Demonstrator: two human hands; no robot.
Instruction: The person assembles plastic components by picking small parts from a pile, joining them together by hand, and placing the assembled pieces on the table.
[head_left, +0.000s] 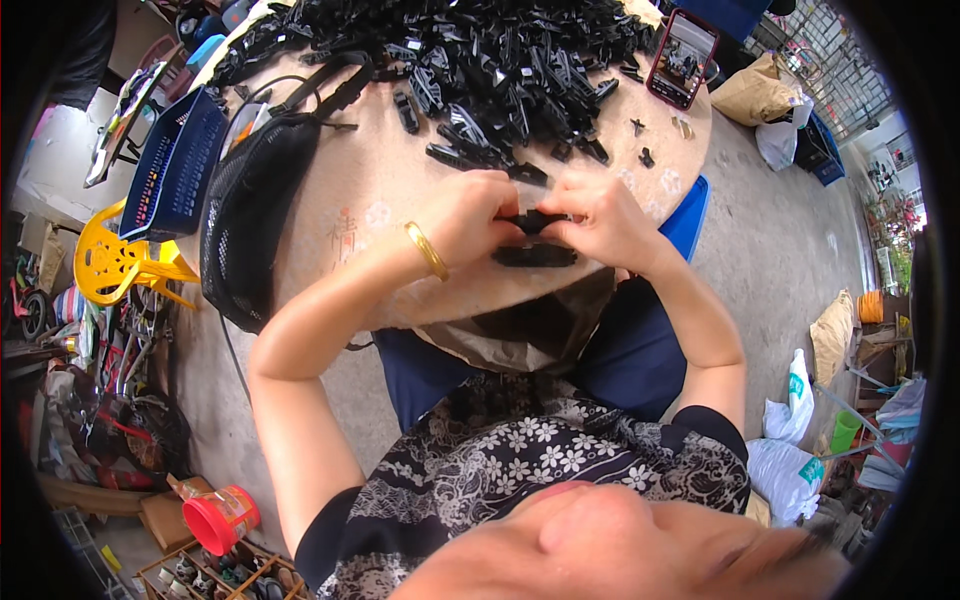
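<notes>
My left hand [478, 212] and my right hand [606, 222] meet near the front edge of the round table [400, 190]. Both are closed, with thumbs and fingers pinching a small black plastic piece [537, 221] between them. Fingers cover much of it, so its exact kind is not clear. Just below, at the table edge, lies another dark elongated piece [535, 256]. Beyond my hands a large heap of shiny black plastic pieces [500, 70] spreads across the far side. A few small loose bits [646, 157] lie right of the heap. A gold bangle [427, 250] circles my left wrist.
A black mesh bag [255, 200] rests on the table's left side, near a navy basket [175, 165] above a yellow chair [115, 255]. A phone [683, 60] stands at the far right. Under the front edge, a dark plastic bag [530, 330] hangs over my lap.
</notes>
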